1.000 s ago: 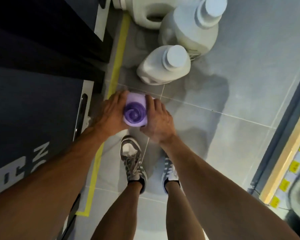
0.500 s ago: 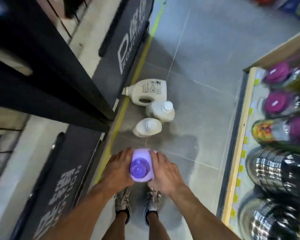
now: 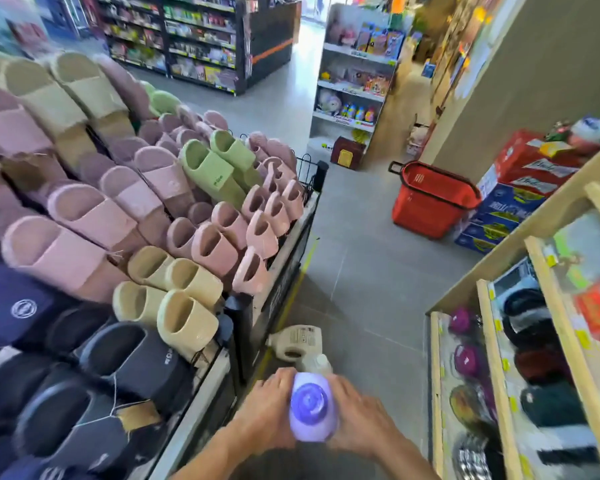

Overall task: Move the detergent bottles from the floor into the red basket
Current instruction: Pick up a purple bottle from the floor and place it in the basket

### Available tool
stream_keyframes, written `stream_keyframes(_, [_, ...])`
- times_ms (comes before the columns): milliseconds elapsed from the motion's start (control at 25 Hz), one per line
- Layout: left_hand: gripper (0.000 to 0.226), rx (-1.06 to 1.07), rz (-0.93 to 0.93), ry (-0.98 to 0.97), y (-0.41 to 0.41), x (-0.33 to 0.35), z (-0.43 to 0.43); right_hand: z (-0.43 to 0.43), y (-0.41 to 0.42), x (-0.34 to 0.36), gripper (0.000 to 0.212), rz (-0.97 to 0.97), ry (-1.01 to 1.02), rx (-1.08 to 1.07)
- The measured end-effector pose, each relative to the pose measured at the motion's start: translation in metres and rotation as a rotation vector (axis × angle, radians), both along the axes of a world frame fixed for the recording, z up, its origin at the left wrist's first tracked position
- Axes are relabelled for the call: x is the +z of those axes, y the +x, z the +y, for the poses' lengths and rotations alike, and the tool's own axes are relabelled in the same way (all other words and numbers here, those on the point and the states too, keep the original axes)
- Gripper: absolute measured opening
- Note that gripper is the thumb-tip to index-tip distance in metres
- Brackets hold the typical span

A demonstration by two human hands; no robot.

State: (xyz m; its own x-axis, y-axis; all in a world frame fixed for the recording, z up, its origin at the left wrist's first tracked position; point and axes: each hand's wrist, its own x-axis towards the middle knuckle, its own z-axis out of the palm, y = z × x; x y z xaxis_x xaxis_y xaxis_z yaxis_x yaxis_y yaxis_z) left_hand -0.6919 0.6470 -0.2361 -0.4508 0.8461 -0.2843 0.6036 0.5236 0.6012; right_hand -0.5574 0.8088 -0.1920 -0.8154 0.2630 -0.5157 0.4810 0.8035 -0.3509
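Note:
I hold a lilac detergent bottle with a purple cap (image 3: 310, 408) upright at the bottom centre, my left hand (image 3: 265, 410) on its left side and my right hand (image 3: 359, 415) on its right. Just beyond it on the grey floor lie a white detergent jug on its side (image 3: 297, 341) and a second white bottle (image 3: 316, 363), partly hidden by the lilac one. The red basket (image 3: 430, 199) stands open on the floor farther down the aisle, to the right, beside stacked boxes.
A display bin heaped with slippers (image 3: 136, 220) fills the left side, its black frame (image 3: 284, 271) edging the aisle. Wooden shelves with goods (image 3: 520, 358) line the right. Blue and red cartons (image 3: 506, 209) sit next to the basket. Grey floor (image 3: 354, 271) runs between.
My view has swung up from the floor to the aisle, so the red basket has come into sight. Both hands still grip the lilac bottle, now lifted away from the white bottles.

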Motion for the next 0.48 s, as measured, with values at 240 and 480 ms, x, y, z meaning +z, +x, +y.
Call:
stream_keyframes(240, [0.108,0.065,-0.043,0.138,-0.005,0.054,-0.024,-0.008,-0.008,0.053,0.091,0.205,-0.009,0.076])
stream_keyframes(480, [0.097,0.285,-0.015,0.062,0.024,0.084,-0.049,-0.002,-0.028,0.073,0.092,0.245,-0.067,0.340])
